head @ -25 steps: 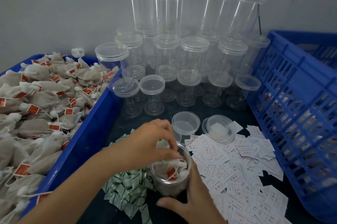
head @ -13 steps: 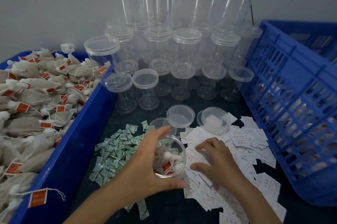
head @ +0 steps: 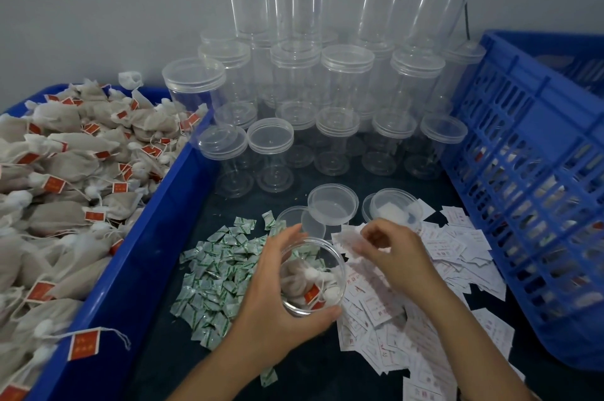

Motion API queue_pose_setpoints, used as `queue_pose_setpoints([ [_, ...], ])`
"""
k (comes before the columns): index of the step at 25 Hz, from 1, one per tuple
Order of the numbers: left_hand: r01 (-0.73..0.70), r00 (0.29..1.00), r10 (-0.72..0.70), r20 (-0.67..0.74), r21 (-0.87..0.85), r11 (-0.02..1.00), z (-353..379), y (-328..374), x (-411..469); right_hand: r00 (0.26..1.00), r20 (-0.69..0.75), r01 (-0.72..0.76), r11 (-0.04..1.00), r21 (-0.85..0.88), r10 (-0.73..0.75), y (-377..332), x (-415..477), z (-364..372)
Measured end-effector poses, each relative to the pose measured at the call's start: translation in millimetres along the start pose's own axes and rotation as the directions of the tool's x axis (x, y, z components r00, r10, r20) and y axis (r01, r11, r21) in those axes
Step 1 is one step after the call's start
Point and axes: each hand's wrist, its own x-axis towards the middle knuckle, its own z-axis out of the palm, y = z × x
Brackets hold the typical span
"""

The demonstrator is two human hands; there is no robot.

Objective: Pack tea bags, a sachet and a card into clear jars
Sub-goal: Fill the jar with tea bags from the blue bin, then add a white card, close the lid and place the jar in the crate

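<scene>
Tea bags (head: 65, 172) heaped in the blue bin (head: 147, 253) far left, green sachets (head: 215, 273) beside it; left hand (head: 277, 302) wraps round the open jar (head: 327, 250), bags inside, and the right hand (head: 395, 257) pinches a blurred card (head: 350, 242) just above the card pile (head: 457, 247).

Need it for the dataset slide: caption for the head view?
Left hand grips an open clear jar holding tea bags while right hand pinches a white card beside its rim.

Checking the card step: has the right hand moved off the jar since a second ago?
Yes. The right hand has left the jar and gone right, over the card pile, pinching a card.
</scene>
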Motion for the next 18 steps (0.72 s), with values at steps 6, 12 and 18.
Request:
queue_pose_setpoints([
  [6,0.004,0.999,-0.007,-0.032,-0.077,0.997,5.7,-1.3,0.6,0.941,0.233,0.178,0.944,0.278,-0.246,-63.4,-30.2,-29.0],
  [12,0.036,0.998,-0.027,0.065,-0.139,0.990,0.9,-11.1,-1.5,0.884,0.344,0.409,0.881,-0.240,-0.317,-78.2,-29.2,-15.4],
  [18,-0.087,0.995,0.082,-0.060,-0.099,0.991,15.3,10.9,16.0,0.882,0.426,0.390,0.815,-0.427,-0.199,-105.3,-43.0,-57.8],
])
